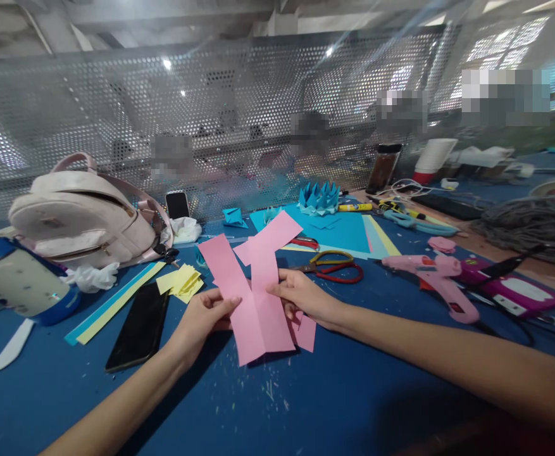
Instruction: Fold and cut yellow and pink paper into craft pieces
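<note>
Both my hands hold a pink sheet of paper [270, 320] above the blue table. A crease runs down its lower middle, and the upper part splits into two strips that spread apart. My left hand [211, 310] pinches the left edge, thumb on top. On the right edge, my right hand [305, 294] grips with its thumb in front and the other fingers behind. Another pink piece [306, 332] shows partly behind the sheet, below my right hand. Scissors [336, 266] with red and yellow handles lie just beyond my right hand.
On the left are a black phone [139, 326], yellow paper pieces [185, 282], paper strips [116, 304], a large jug [21, 278] and a pale backpack [78, 215]. A pink glue gun [433, 278] lies right. Blue sheets [343, 234] and a folded blue paper piece [319, 199] sit farther back.
</note>
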A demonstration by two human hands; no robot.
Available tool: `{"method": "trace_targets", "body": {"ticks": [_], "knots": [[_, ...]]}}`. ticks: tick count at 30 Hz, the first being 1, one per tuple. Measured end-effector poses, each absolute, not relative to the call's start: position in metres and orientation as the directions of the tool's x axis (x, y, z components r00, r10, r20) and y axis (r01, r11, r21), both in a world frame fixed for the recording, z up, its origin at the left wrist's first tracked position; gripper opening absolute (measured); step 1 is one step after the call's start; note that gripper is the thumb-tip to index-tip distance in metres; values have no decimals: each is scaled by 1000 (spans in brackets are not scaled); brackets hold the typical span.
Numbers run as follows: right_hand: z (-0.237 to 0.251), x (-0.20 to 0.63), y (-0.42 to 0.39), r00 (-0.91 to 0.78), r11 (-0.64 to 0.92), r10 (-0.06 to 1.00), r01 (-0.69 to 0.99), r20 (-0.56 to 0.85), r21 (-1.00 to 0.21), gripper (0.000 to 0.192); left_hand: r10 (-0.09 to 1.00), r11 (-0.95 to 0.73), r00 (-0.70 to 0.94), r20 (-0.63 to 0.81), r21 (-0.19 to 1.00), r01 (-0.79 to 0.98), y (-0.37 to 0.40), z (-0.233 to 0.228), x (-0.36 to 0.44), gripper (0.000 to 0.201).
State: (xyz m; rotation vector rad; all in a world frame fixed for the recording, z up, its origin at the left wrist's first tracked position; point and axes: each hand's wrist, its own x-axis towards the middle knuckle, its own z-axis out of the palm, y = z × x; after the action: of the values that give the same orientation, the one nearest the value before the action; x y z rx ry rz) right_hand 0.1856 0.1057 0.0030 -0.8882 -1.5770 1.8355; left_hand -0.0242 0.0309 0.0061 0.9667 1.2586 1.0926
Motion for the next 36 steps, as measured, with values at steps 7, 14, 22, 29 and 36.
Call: {"method": "trace_targets", "body": {"ticks": [7,14,22,29,36], "knots": [[4,187,106,-680,-150,719,49,-143,-988,51,969,246,-11,-247,967,-72,32,3,-24,44],[4,185,105,-628,-147,769,4,-117,-989,50,972,217,-67,-224,971,-104,32,-1,-26,45],[5,185,103,-631,-155,767,-3,-118,-988,43,975,223,25,-221,973,-63,30,5,-21,48],[2,186,106,-637,-145,759,34,-133,-989,44,974,217,-41,-221,972,-89,30,1,-25,44],[0,185,106,-610,-161,782,-5,-125,-987,44,976,202,-65,-209,974,-100,30,4,-23,51]]}}
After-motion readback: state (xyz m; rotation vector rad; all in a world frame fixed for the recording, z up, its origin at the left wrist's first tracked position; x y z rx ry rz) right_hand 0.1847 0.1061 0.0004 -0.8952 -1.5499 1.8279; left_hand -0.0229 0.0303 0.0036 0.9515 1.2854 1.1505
